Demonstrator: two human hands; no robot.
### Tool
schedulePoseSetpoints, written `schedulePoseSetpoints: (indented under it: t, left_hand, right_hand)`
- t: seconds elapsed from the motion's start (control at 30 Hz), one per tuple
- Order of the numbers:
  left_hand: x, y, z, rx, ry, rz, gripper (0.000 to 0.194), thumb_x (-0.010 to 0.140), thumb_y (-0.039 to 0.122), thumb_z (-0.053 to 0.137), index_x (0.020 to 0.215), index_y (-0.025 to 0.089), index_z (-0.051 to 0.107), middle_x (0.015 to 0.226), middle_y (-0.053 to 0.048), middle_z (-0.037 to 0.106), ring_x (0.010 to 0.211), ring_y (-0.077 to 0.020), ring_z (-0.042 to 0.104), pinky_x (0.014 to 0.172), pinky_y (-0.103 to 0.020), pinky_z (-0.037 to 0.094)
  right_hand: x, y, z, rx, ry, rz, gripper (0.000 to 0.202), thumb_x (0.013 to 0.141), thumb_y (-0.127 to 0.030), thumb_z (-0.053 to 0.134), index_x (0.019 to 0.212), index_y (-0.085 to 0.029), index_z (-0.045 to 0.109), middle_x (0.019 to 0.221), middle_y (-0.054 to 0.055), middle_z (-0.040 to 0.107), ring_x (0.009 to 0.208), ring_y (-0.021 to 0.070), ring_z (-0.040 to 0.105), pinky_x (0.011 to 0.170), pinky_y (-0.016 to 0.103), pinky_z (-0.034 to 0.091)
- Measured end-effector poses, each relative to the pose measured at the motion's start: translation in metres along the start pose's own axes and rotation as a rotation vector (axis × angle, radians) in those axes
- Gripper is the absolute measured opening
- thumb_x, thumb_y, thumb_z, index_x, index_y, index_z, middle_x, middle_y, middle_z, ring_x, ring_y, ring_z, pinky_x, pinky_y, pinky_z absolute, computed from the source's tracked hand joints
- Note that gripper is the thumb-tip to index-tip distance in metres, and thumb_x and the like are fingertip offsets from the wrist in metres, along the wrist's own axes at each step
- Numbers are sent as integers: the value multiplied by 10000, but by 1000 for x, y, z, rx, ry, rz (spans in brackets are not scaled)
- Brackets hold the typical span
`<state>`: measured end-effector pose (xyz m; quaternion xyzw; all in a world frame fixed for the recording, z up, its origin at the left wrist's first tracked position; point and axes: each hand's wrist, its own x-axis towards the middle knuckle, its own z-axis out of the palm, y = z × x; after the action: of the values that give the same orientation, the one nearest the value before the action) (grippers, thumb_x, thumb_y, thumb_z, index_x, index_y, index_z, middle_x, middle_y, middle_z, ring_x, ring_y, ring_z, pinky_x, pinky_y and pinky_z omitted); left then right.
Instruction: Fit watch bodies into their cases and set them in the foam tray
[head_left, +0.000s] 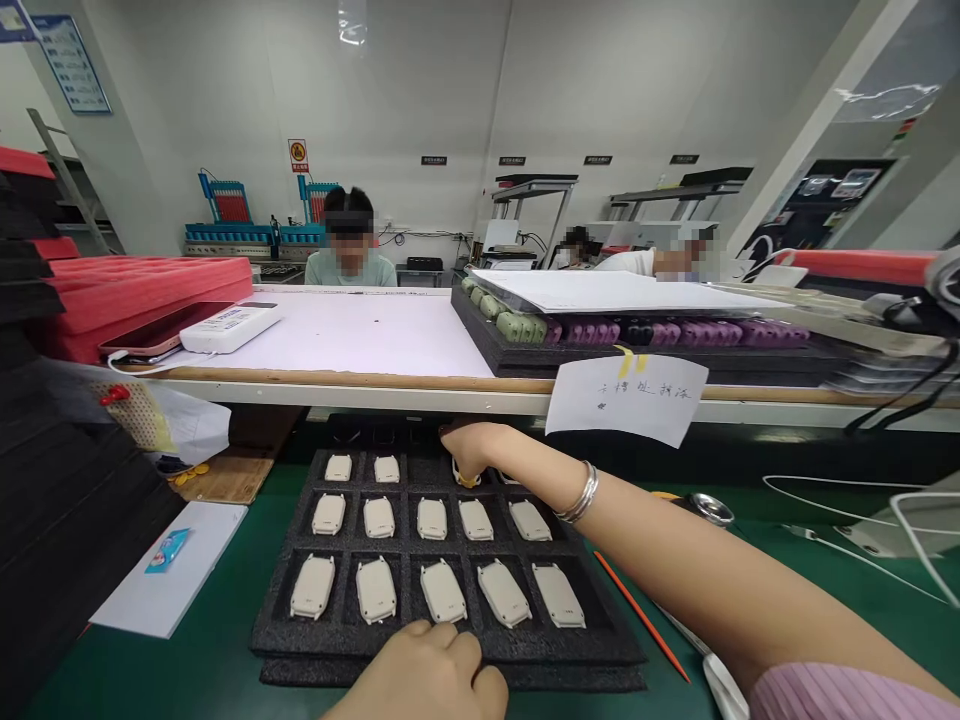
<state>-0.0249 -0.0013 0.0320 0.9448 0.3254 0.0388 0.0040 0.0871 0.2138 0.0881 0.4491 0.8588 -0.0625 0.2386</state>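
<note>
A black foam tray (480, 645) lies on the green table, with cream watch-shaped cases (431, 520) in most of its visible compartments. At the tray's front edge rests my left hand (427, 675), fingers curled against the foam and their tips partly hidden. My right hand (471, 450) reaches into the back rows under the shelf, its fingers bent down at a compartment where a pale case with a yellowish edge (466, 480) shows. What the right fingertips grip is hidden. One compartment left of this hand holds no case.
A white shelf (360, 340) crosses above the tray's back. On it sit red foam (150, 285), a white box (229, 328) and a tray of green and purple parts (521, 327). An orange stick (641, 615) lies right of the tray. A person (350, 240) sits opposite.
</note>
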Motion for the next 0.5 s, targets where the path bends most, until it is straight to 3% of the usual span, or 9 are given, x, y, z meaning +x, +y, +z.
schedulePoseSetpoints:
  t: [0.13,0.33,0.5]
  left_hand:
    - [-2,-1,7,17,45,7,204,934,352,639,868,164,684,731,-43,674,627,-181,637,506,-250,402]
    - [1,-7,14,-72,71,19,277,946,419,616,873,164,693,751,-47,678,643,-174,632,516,-242,408]
    - [2,-11,27,-58,107,25,189,886,359,711,863,172,696,756,-41,679,646,-176,619,528,-250,401]
  right_hand:
    - [-6,12,6,68,80,-31,326,956,-327,650,1239,-171,610,1240,93,639,1058,239,657,886,435,569]
    - [-41,42,23,191,245,-60,397,965,-351,629,1329,-209,560,1354,100,582,1142,263,621,946,472,543]
    - [-56,69,27,173,196,26,318,965,-334,633,1249,-191,610,1249,85,638,1062,240,653,899,444,564]
